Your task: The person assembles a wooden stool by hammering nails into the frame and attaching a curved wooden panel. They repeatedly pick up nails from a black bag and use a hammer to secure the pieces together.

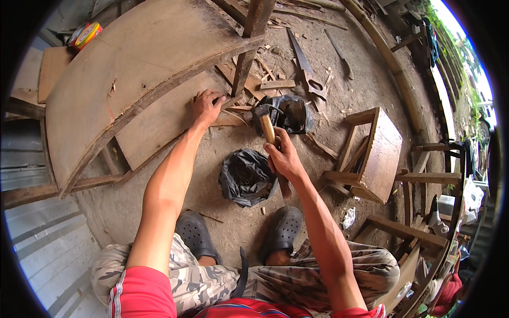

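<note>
I have the hammer [269, 130] at the centre of the frame, the right hand [285, 155] wrapped around its handle. Well apart, the left hand [207, 109] touches the table [159, 58]; I can't tell whether its fingers pinch anything. A black bag [228, 183] sits below, a saw [304, 63] above. Upper left, a container [87, 35] carries red-and-yellow labelling.
</note>
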`<state>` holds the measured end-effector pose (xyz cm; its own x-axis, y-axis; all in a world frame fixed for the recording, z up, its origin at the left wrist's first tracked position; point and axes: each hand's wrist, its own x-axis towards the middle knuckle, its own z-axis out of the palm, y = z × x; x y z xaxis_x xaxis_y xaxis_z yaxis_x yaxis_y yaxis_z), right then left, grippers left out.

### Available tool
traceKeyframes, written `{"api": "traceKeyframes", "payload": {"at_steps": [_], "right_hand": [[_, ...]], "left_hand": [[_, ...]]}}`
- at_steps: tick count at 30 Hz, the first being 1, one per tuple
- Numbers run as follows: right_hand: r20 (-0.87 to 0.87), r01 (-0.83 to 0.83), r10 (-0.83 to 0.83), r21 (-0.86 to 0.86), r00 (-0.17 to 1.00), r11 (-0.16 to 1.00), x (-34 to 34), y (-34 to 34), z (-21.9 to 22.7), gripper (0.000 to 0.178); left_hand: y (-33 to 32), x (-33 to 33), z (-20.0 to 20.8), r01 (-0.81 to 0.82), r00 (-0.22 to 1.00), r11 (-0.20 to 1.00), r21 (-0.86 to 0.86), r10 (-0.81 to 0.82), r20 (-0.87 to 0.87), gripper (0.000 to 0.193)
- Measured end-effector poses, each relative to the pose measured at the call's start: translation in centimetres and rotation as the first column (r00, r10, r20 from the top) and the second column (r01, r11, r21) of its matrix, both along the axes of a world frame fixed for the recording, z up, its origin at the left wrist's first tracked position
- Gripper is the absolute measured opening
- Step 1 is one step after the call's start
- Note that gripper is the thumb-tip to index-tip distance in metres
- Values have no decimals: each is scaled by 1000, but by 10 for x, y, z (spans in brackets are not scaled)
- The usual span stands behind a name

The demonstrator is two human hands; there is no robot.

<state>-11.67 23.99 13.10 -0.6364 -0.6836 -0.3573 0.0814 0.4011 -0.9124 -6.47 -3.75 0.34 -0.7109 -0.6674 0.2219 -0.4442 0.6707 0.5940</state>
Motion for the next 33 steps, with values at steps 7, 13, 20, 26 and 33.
{"api": "traceKeyframes", "payload": {"at_steps": [7,13,20,26,33], "right_hand": [[-326,56,-26,83,945,995,-10,-4,-33,49],[-688,-141,10,-134,726,981,-10,-31,-32,53],[-736,-186,87,-54,672,981,-14,-74,-28,54],[-694,-152,89,-29,715,988,-14,-84,-45,57],[-692,-179,125,-7,711,984,-13,-87,-49,56]], "left_hand": [[3,-3,3,24,1000,1000,18,-24,-9,29],[1,-1,-3,28,998,999,-30,-29,-48,26],[-2,3,-8,31,999,994,-104,-35,-32,26],[10,2,7,11,999,990,-141,-17,-41,23],[8,3,2,11,999,995,-102,-16,-46,27]]}}
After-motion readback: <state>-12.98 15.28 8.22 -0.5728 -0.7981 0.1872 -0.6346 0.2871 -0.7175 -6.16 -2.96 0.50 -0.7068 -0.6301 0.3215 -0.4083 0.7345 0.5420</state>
